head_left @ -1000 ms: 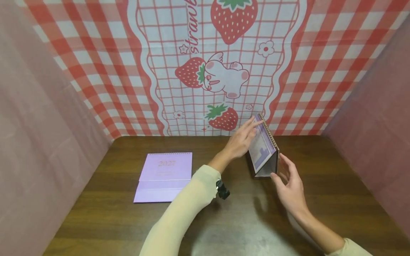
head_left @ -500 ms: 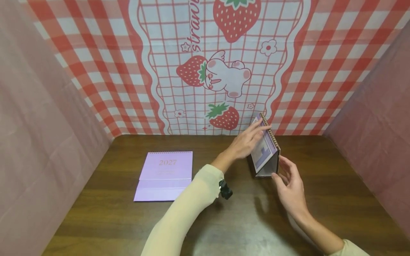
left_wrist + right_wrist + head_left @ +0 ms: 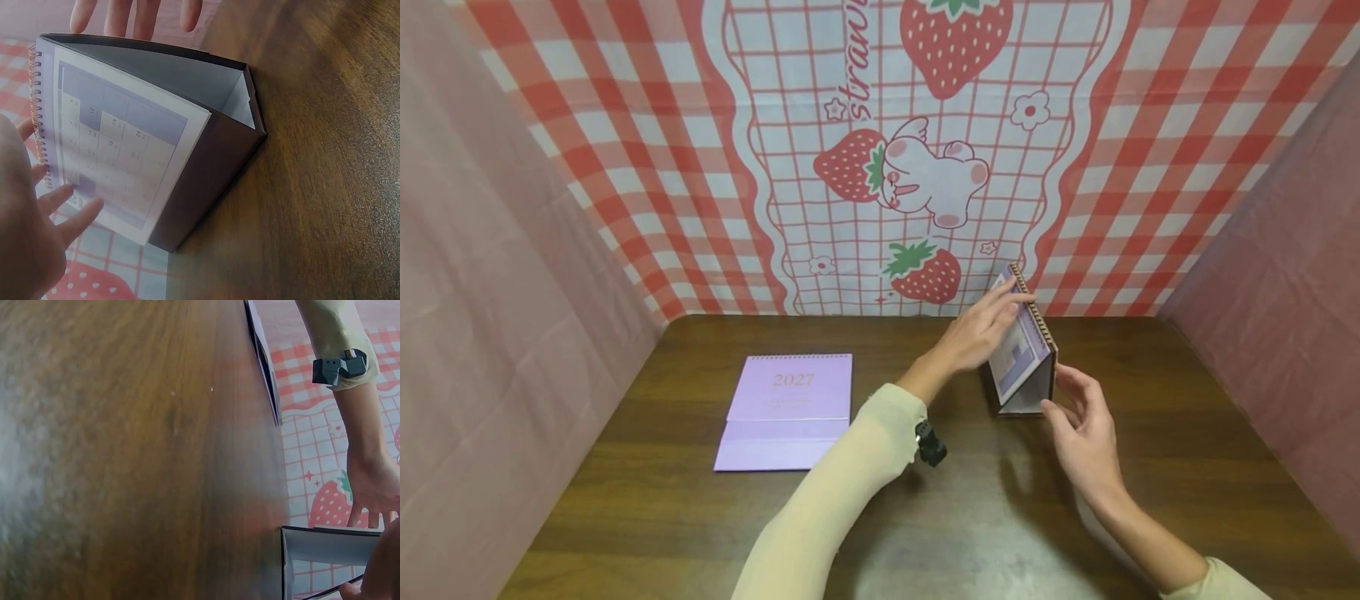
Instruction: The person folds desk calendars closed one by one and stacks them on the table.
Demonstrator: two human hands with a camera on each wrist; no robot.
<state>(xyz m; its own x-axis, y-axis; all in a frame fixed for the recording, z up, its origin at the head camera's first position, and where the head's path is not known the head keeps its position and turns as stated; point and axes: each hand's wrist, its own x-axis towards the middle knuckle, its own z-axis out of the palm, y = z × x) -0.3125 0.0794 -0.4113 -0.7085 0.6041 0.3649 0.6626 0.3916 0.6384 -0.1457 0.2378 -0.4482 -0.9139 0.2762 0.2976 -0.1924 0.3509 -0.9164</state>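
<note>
A desk calendar [image 3: 1018,367] stands as a tent on the table, its spiral binding along the top and its open triangular end toward me. My left hand [image 3: 973,333] lies on its sloping printed page, fingers extended, with fingertips reaching the spiral. In the left wrist view, a month grid fills the calendar page [image 3: 119,144]. On the other side, my right hand [image 3: 1084,433] is loosely curved beside the back panel, thumb near the front lower corner. Several right-hand fingertips [image 3: 144,19] show straight behind that panel in the left wrist view.
A lilac calendar [image 3: 786,408] marked 2027 lies at the left of the brown wooden table [image 3: 925,533]. Behind the table hangs a red checked cloth [image 3: 1150,167] with strawberries. Pink cloth walls [image 3: 1277,275] close off both sides.
My left hand has slid a little to the right and up, over the calendar's spiral. My right thumb has eased slightly to the right. The standing calendar keeps nearly the same place.
</note>
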